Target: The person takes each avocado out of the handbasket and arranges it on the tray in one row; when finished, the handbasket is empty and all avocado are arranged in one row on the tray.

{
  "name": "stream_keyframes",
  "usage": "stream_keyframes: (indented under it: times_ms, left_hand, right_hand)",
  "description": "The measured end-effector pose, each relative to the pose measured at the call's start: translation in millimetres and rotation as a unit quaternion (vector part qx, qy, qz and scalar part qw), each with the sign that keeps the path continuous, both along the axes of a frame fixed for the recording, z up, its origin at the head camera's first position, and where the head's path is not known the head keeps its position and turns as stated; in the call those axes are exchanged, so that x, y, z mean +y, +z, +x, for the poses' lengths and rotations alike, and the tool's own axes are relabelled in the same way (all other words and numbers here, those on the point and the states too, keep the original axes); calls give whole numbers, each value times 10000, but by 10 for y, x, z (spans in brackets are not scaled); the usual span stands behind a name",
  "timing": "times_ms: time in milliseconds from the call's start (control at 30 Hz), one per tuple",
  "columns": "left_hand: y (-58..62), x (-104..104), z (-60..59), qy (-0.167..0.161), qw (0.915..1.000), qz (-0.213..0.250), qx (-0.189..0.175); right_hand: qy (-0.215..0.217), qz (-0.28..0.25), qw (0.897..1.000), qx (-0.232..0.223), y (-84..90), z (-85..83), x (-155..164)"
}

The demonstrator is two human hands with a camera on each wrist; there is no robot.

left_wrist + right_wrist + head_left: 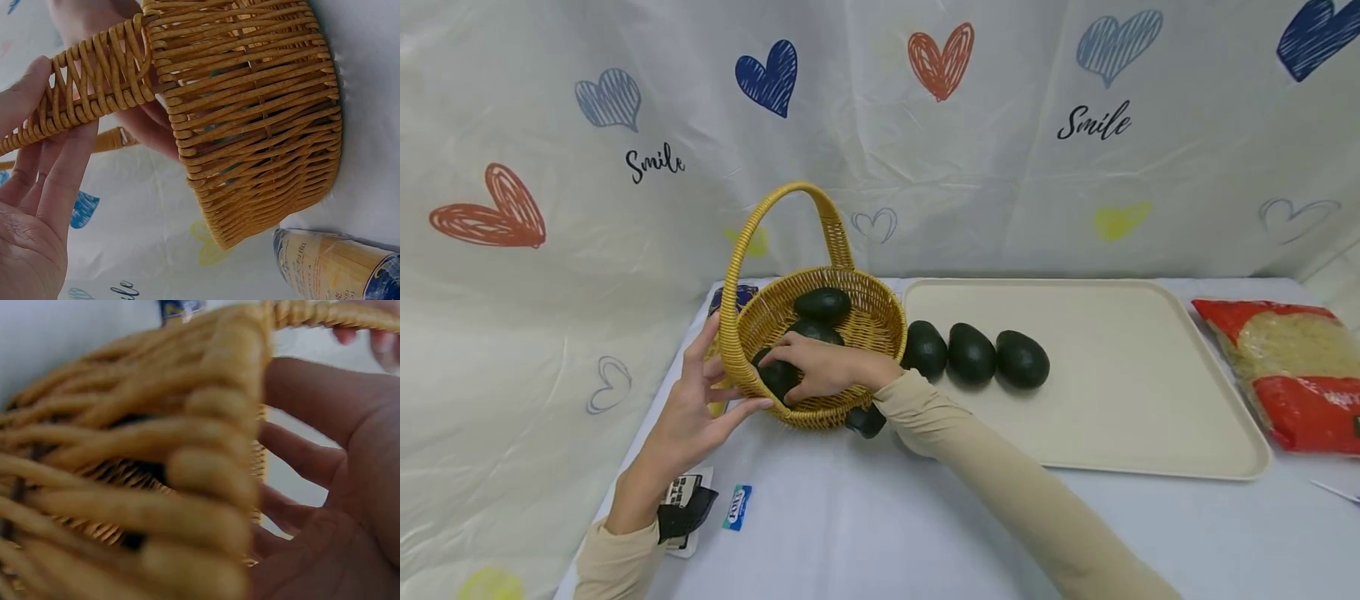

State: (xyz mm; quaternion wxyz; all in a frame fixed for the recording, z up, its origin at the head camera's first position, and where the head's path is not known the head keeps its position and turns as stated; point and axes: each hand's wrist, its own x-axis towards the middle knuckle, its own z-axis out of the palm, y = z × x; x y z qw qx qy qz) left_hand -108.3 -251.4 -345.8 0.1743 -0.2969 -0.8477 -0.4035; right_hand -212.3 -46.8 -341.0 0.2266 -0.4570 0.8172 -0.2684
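Note:
A yellow wicker basket (880, 304) stands left of the beige tray. My left hand (681, 417) grips its handle (81, 81) low on the left side, thumb on one face and fingers on the other. Reaching over the rim, my right hand (831, 367) curls its fingers round an avocado (777, 377) at the basket's left inner side. A second avocado (823, 305) and a third one (814, 332), partly covered by the hand, lie further back inside. In the right wrist view, basket weave hides the right fingertips.
Three avocados (972, 354) lie in a row on the left part of the tray (1120, 400). A red bag (1292, 375) is right of it. A clear-wrapped yellow package (337, 262) is behind the basket. A small blue packet (737, 507) lies in front.

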Motion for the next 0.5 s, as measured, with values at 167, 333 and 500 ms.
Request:
stream_keyframes:
  times_ms: [167,333,500]
  left_hand:
    - [-10,36,-11,6,10000,32,-94]
    - [-12,40,-5,75,9999,10,-110]
    - [-5,1,12,123,9999,-80,-43]
  right_hand:
    - [98,456,9987,181,1,-64,-120]
    - [51,546,9980,302,-43,-42,-135]
    - [115,541,9977,385,-61,9,-113]
